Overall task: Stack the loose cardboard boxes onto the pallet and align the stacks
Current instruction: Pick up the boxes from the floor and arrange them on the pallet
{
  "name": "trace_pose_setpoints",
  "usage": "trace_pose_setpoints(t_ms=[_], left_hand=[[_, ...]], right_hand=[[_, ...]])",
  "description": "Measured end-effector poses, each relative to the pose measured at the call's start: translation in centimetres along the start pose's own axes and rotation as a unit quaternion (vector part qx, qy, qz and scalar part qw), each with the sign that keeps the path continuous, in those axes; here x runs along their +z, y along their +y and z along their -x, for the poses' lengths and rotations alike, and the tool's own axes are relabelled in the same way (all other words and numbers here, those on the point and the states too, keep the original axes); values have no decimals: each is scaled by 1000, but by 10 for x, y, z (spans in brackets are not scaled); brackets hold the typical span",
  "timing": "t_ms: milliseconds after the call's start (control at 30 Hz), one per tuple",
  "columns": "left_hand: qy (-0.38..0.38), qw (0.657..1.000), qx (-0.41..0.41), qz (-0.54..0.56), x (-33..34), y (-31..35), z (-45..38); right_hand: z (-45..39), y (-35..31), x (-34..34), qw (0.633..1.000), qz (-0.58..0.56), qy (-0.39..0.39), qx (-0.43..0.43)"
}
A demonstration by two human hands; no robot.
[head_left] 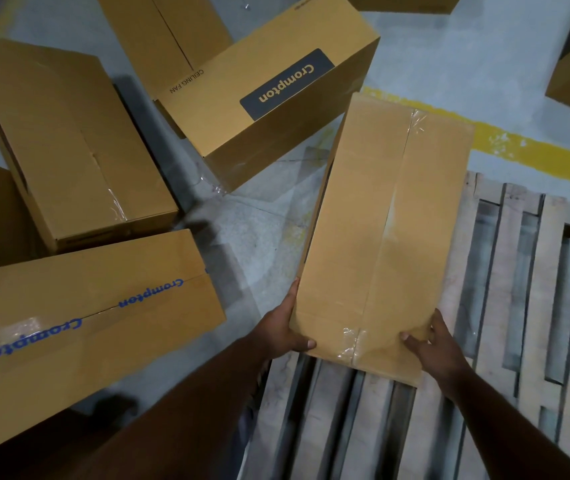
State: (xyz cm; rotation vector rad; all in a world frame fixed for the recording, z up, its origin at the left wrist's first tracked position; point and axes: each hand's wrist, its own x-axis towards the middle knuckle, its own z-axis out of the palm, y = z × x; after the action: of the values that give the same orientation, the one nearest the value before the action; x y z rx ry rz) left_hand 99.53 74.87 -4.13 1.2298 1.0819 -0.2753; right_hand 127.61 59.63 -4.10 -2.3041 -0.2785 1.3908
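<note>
Above grey floor and pallet, left hand and right hand grip box.

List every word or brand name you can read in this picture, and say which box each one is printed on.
"Crompton": dark label on the box in the middle, upside down.
"CEILING FAN": edge of the box behind it.
"Crompton", twice in blue: tape on the near left box.
The held box: no print visible.

Grey floor (yellow-striped) under loose boxes, wooden pallet
</note>
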Motion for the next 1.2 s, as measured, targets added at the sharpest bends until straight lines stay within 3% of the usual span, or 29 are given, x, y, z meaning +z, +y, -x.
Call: trace_pose_setpoints(t_ms=[500,633,700,800,933,1067,1200], left_hand=[[26,999,-37,5,12,0,-9],[81,996,-33,1,23,-4,19],[123,992,-25,-29,20,-9,43],[180,984,1,-4,13,-18,105],[244,969,46,14,-4,-43,220],[343,935,67,65,-24,-80,348],[420,905,21,66,-51,-132,428]], right_hand=[[6,-12,5,999,0,30,31],[53,-34,30,975,78,192,-76],[87,-48,54,964,50,211,-152],[155,-69,96,965,-68,109,-231],[262,-81,151,956,-122,-16,-265],[362,-74,202,960,-138,-128,-207],[428,-64,255,956,-149,-221,-121]])
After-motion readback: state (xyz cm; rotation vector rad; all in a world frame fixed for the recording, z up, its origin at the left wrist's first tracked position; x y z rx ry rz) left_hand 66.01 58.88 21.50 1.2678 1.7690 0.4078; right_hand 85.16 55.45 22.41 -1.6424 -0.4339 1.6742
